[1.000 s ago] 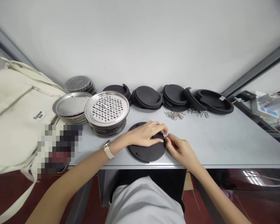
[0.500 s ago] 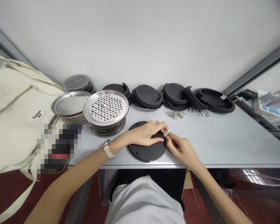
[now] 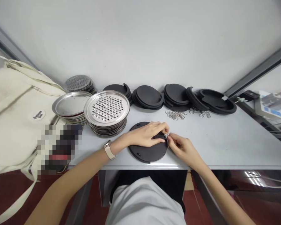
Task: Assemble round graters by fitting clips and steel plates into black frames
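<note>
A black round disc [image 3: 148, 153] lies flat near the table's front edge. Across its top rests my left hand [image 3: 150, 134], thumb and fingers spread around the disc's right part and pressing on it. At the right rim my right hand [image 3: 181, 147] pinches a small metal clip [image 3: 166, 136], whose far end meets the disc between the two hands. My fingers partly hide the clip. Behind the hands lies a pile of metal clips [image 3: 175, 115].
Stacked metal grater plates [image 3: 107, 109] and plain metal plates [image 3: 71, 104] stand at left beside a cream bag [image 3: 16, 115]. Stacks of black discs [image 3: 147, 96] line the wall, with a black ring-shaped pile [image 3: 216, 101] at right. More clips [image 3: 201, 114] lie before it.
My right thumb and fingers have shifted slightly at the disc's rim, and a bit more of the clip shows. My left hand stays in place.
</note>
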### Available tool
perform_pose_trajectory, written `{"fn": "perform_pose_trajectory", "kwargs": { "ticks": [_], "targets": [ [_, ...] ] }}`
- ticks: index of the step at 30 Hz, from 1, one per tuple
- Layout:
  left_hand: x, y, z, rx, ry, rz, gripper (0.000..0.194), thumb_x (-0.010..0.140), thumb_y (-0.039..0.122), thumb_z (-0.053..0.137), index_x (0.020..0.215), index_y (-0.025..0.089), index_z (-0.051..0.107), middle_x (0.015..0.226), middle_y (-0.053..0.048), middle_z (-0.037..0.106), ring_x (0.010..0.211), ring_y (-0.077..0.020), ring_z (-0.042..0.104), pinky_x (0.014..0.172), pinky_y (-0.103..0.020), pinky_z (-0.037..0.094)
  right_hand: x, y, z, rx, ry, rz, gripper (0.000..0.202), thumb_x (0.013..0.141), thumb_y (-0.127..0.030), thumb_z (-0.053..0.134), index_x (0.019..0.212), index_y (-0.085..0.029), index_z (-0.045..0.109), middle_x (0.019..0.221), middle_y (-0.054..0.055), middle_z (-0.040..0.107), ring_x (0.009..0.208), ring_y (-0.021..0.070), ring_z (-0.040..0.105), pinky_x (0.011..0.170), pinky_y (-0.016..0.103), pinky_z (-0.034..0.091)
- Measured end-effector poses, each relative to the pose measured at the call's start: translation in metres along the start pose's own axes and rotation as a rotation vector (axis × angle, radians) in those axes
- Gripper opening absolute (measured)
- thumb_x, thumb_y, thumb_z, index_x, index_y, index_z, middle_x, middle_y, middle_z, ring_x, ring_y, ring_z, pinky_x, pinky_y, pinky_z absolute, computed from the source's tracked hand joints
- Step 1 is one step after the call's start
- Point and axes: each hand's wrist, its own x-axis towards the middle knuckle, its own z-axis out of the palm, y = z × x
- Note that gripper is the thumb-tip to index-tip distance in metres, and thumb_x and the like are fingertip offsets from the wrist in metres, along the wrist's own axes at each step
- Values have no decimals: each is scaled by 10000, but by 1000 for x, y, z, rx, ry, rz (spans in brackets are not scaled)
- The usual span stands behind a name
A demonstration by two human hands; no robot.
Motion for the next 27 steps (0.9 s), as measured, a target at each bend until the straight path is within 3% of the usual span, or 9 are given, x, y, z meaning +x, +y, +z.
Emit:
{"fn": "perform_pose_trajectory", "kwargs": {
  "ticks": [12,15,19,23,27],
  "targets": [
    [1,-1,1,9,4,17,215,906,186,554,1089,189,441,1070,-83,567,1036,-204,542,951,-352,423,1,2,-4,87,-35,28,381,966,-427,394,654,-224,314,590,-64,260,528,107,278,490,237,248],
    [1,-3,-1,25,20,3,180,922,137,490,1087,197,448,1034,-70,599,1006,-202,562,942,-366,426,-1,1,-8,179,-34,73,432,964,-498,391,637,-230,303,546,-70,283,491,104,283,475,242,254],
    [0,-5,-2,32,17,2,274,915,106,465,1164,214,429,1063,-62,628,1041,-208,567,945,-379,431,-3,5,-12,340,33,160,466,963,-559,388,634,-234,327,475,-78,328,442,104,308,474,253,290],
    [-1,-2,0,172,64,11,238,912,118,468,1139,189,449,1084,-88,590,1050,-221,551,965,-384,424,-2,11,-9,444,60,164,466,960,-557,418,633,-236,331,470,-77,341,444,110,332,481,260,312],
    [-3,2,3,285,106,-74,88,914,184,495,1000,181,480,992,-72,549,910,-206,555,807,-326,471,-2,13,-7,468,78,171,442,969,-533,424,653,-232,351,469,-81,351,441,108,348,484,252,311]
  ]
}}
